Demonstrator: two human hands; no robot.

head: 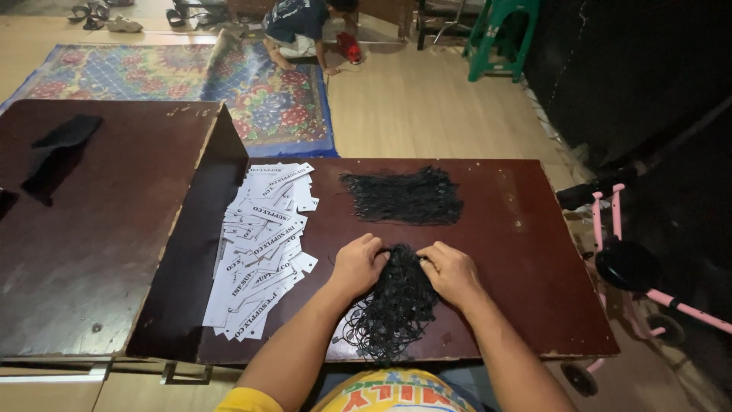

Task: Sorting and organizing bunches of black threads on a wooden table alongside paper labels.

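A bundle of thin black strings (394,305) lies on the dark red-brown table (526,252) close to me. My left hand (357,263) grips its upper left side with curled fingers. My right hand (450,271) pinches the upper right side of the same bundle. A second flat heap of black strings (402,196) rests farther back, untouched. To the left, several white paper tags with black print (263,244) are spread in an overlapping pile.
A higher dark tabletop (91,229) adjoins on the left with a black cloth (57,149) on it. A pink wheeled frame (633,259) stands at the right. Beyond lie a patterned rug (191,76), a crouching person (301,27) and a green plastic chair (499,38).
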